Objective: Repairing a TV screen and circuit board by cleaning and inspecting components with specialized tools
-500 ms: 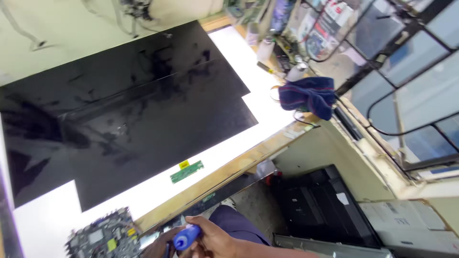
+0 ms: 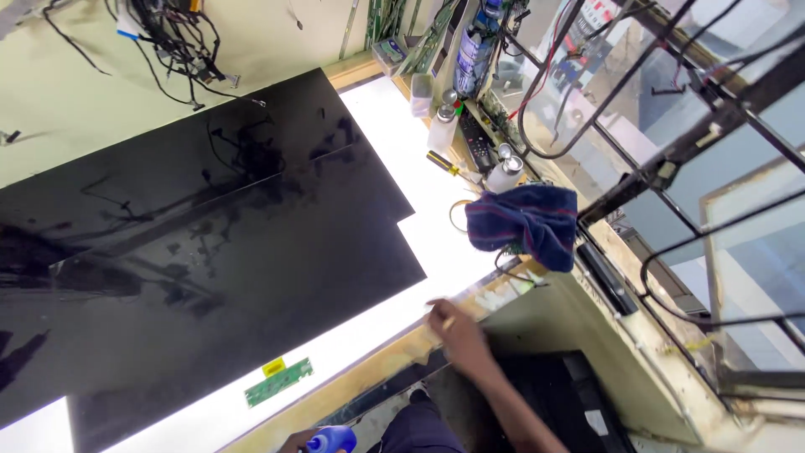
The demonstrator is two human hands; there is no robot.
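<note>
Head view. The right hand rests on the near wooden edge of the tabletop, fingers bent onto the rim. Whether that grip pinches anything cannot be told; a pale sliver shows at the fingertips but is too small to identify.

The left hand is at the bottom of the frame, mostly cut off, its grip closed round a blue-handled tool.

The large black panel lies flat on the lit white surface, up and to the left of the right grip, near but not touching it. Its long axis runs diagonally, from lower left to upper right across the tabletop. The right hand is nearer the panel's stepped corner; the left hand is nearer its lower edge.

A small green circuit strip lies on the white margin between the two grips, just inside the wooden edge.

Beyond the right grip, a dark blue cloth is heaped at the tabletop's corner, with a screwdriver and white bottles further off.

Open room: the white margin along the near edge is narrow. Past the edge, the drop goes to dark equipment below.
</note>
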